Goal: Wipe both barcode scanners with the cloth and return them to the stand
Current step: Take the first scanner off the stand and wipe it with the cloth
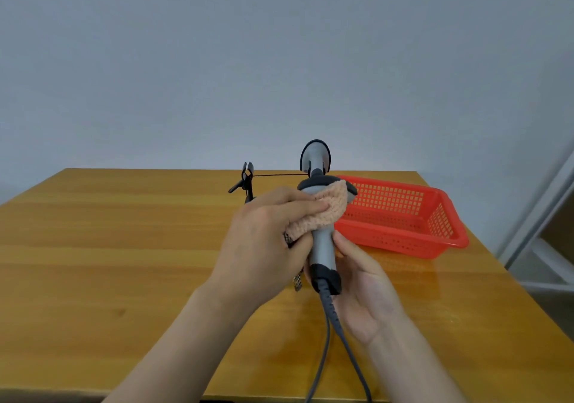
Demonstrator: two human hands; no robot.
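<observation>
My right hand (363, 290) grips the handle of a grey barcode scanner (321, 247) held upright above the wooden table (108, 263). Its grey cable (329, 340) hangs down toward the near edge. My left hand (264, 241) holds a peach cloth (329, 208) wrapped over the scanner's head and upper neck. A second grey scanner (315, 157) sits behind, raised at the far side of the table. An empty black stand clip (247, 176) stands to its left, with a thin black line running between them.
A red plastic basket (400, 216) sits on the table at the right, just behind my right hand. A white frame (540, 231) stands off the table's right edge. A plain grey wall is behind.
</observation>
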